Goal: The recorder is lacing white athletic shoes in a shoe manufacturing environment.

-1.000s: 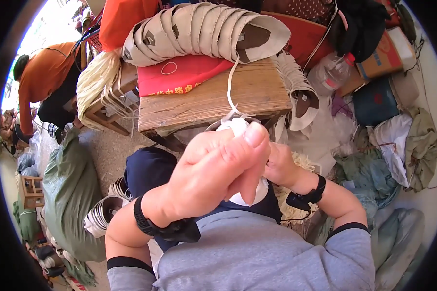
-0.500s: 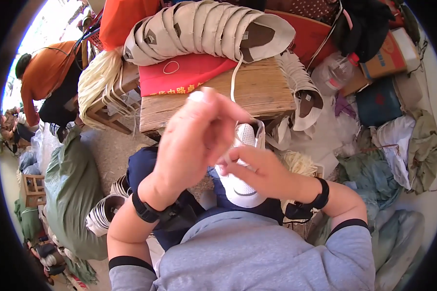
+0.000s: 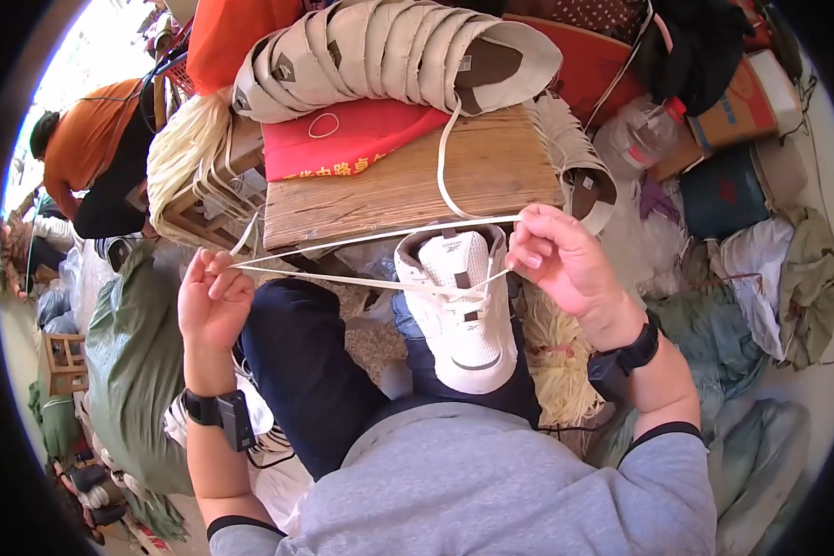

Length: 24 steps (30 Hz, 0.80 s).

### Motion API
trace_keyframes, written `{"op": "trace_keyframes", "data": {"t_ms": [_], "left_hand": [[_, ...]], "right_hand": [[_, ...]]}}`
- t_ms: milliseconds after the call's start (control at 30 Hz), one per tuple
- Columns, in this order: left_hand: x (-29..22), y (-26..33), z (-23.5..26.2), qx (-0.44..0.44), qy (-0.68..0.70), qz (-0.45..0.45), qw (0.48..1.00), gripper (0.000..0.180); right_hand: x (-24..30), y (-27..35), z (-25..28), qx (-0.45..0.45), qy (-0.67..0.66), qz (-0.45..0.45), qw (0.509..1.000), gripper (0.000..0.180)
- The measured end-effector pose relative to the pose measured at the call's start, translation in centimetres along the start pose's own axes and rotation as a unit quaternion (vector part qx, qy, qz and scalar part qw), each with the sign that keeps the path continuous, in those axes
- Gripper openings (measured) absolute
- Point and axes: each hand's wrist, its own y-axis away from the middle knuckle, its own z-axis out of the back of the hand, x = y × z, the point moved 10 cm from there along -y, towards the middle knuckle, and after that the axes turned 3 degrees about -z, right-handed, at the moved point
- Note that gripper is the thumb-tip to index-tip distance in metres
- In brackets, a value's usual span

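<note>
**White lace [image 3: 343, 279] stretched between two grips at the shoe [image 3: 454, 324]**

Your left grip [image 3: 215, 296] pinches the lace out beside your left knee [image 3: 292, 310], a short end poking up past it. Your right grip [image 3: 565, 259] pinches the lace too, near the right side of the shoe. The white shoe rests on your right thigh [image 3: 521, 389], toe toward you, with the lace crossing over it. Just ahead stands the wooden counter [image 3: 389, 204], bearing a red cloth [image 3: 296, 153] and a stack of pale shoe uppers [image 3: 371, 65].
</note>
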Motion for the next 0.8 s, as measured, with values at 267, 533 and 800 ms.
{"op": "trace_keyframes", "data": {"t_ms": [267, 533, 800], "left_hand": [[-1.6, 1.7, -0.7, -0.147, -0.097, -0.097, 0.980, 0.027], [-9.8, 2.3, 1.7, 0.034, -0.042, -0.113, 0.992, 0.031], [-13.6, 2.3, 2.4, 0.033, -0.163, -0.183, 0.969, 0.035]], "right_hand": [[2.1, 1.1, 1.4, -0.025, -0.106, -0.002, 0.994, 0.016], [14.5, 8.3, 7.9, -0.111, -0.164, 0.164, 0.966, 0.015], [21.2, 15.6, 29.4, -0.326, -0.128, 0.286, 0.892, 0.021]]}}
